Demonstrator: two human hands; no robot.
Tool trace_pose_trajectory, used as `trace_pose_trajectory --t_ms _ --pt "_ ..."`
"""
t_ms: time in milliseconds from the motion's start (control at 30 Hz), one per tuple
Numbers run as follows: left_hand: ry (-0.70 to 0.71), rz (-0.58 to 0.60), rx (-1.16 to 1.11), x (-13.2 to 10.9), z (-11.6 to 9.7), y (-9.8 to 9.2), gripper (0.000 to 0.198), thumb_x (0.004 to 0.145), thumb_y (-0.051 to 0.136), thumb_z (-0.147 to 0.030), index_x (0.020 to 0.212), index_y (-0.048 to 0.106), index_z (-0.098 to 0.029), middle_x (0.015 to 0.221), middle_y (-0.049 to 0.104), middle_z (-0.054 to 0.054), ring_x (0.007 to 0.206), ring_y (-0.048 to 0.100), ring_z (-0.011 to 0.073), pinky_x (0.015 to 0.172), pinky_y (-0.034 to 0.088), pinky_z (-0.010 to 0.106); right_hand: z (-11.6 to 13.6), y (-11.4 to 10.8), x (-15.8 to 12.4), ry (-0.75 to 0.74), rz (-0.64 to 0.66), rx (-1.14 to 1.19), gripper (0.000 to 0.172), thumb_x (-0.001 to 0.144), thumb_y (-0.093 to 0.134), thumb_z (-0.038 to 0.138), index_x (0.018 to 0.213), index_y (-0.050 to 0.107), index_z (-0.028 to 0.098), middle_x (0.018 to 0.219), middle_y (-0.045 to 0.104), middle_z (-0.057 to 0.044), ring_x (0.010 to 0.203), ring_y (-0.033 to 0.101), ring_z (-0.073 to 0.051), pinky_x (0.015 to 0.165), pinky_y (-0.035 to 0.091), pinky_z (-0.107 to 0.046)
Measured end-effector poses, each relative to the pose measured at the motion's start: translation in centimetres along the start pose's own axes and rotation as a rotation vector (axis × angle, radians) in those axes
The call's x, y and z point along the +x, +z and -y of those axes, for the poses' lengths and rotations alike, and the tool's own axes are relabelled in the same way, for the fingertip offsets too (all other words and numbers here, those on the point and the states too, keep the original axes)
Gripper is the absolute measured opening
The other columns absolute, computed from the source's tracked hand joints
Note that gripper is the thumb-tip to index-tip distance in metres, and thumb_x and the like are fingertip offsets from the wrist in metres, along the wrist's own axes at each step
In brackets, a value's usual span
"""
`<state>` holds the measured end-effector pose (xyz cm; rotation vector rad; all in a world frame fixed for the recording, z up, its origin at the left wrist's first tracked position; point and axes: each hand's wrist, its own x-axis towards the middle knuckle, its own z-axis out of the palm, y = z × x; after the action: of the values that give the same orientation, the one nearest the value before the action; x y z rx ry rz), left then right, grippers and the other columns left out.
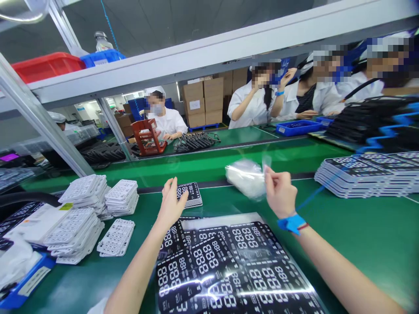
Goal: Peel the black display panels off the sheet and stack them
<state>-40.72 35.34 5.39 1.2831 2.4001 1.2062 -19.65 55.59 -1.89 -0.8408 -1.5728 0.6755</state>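
The right hand (279, 192) pinches thin film at the corner of a crumpled, glossy clear plastic bag (245, 179), centre right. The left hand (172, 204), fingers loosely apart, sits just beside a small stack of black display panels (191, 194), above a shiny black printed sheet (229, 266) on the green bench (360, 244).

The right hand (279, 194) pinches a clear plastic bag (245, 179); the open left hand (172, 205) is just beside a stack of black panels (191, 195).

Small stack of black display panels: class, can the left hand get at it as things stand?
Probably yes: the left hand sits right beside the small stack of black display panels, with nothing visible between them.
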Motion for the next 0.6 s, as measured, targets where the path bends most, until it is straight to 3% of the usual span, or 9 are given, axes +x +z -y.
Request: trace_pose_trajectory --t_ms 67,133,233,300,400,467,533,600 --pt "0.089 0.133 0.077 -2.6 -0.7 -1.1 0.06 0.084 0.047 -0.036 0.139 0.034 -0.014 0.149 0.022 0.016 0.139 0.017 0.0279 0.112 0.02 0.044 -0.6 0.7 1.0 -0.168 0.137 -0.245 0.023 0.087 0.04 0.044 0.087 0.044 0.021 0.117 0.06 -0.019 0.112 0.056 -0.032 0.091 0.048 -0.049" --pt "0.073 0.336 0.174 -5.1 -0.6 -1.8 0.067 0.084 0.047 -0.042 0.143 0.028 -0.015 0.153 0.011 0.014 0.141 0.008 0.03 0.111 0.02 0.048 -1.2 1.5 1.9 -0.266 0.271 -0.376 0.024 0.086 0.04 0.042 0.087 0.048 0.02 0.105 0.064 -0.019 0.108 0.058 -0.033 0.09 0.047 -0.048" --pt "-0.044 0.612 0.321 -7.9 0.6 -2.4 0.095 0.073 0.062 -0.054 0.147 0.016 -0.015 0.154 -0.003 0.012 0.14 -0.009 0.0331 0.111 0.012 0.055 -1.4 2.3 2.2 -0.284 0.393 -0.423 0.027 0.083 0.046 0.044 0.085 0.05 0.018 0.082 0.065 -0.016 0.089 0.063 -0.036 0.082 0.048 -0.052" --pt "-0.079 0.718 0.404 -8.7 1.7 -2.5 0.116 0.06 0.073 -0.056 0.147 0.01 -0.013 0.153 -0.008 0.014 0.138 -0.016 0.0339 0.111 0.004 0.057 -0.7 2.5 1.3 -0.301 0.443 -0.43 0.028 0.083 0.047 0.044 0.089 0.052 0.017 0.086 0.063 -0.016 0.092 0.061 -0.036 0.083 0.047 -0.052" --pt "-0.055 0.797 0.418 -8.7 2.9 -1.9 0.122 0.058 0.072 -0.061 0.148 0.006 -0.013 0.152 -0.01 0.013 0.137 -0.018 0.0336 0.111 0.0 0.057 1.7 2.5 -1.4 -0.4 0.562 -0.373 0.028 0.087 0.043 0.039 0.102 0.053 0.017 0.102 0.059 -0.017 0.104 0.055 -0.033 0.09 0.044 -0.049" --pt "-0.015 0.796 0.386 -8.2 3.3 -1.2 0.117 0.062 0.067 -0.066 0.148 0.005 -0.016 0.152 -0.008 0.012 0.138 -0.016 0.033 0.111 0.0 0.056 3.5 2.3 -3.5 -0.466 0.775 -0.276 0.031 0.088 0.044 0.037 0.109 0.053 0.017 0.109 0.059 -0.015 0.107 0.055 -0.03 0.092 0.045 -0.047" --pt "0.003 0.776 0.384 -7.6 3.3 -0.5 0.114 0.064 0.064 -0.068 0.148 0.006 -0.016 0.152 -0.006 0.011 0.138 -0.015 0.0334 0.111 -0.001 0.056 4.6 2.0 -5.3 -0.442 1.011 -0.207 0.043 0.083 0.055 0.042 0.118 0.051 0.018 0.121 0.055 -0.015 0.115 0.052 -0.03 0.094 0.044 -0.046" --pt "0.007 0.763 0.399 -7.1 3.2 0.1 0.116 0.063 0.065 -0.068 0.148 0.007 -0.013 0.153 -0.005 0.013 0.138 -0.015 0.0339 0.111 -0.002 0.056 4.8 1.7 -6.2 -0.342 1.147 -0.205 0.061 0.073 0.067 0.046 0.124 0.05 0.016 0.128 0.053 -0.017 0.117 0.051 -0.033 0.094 0.045 -0.047"
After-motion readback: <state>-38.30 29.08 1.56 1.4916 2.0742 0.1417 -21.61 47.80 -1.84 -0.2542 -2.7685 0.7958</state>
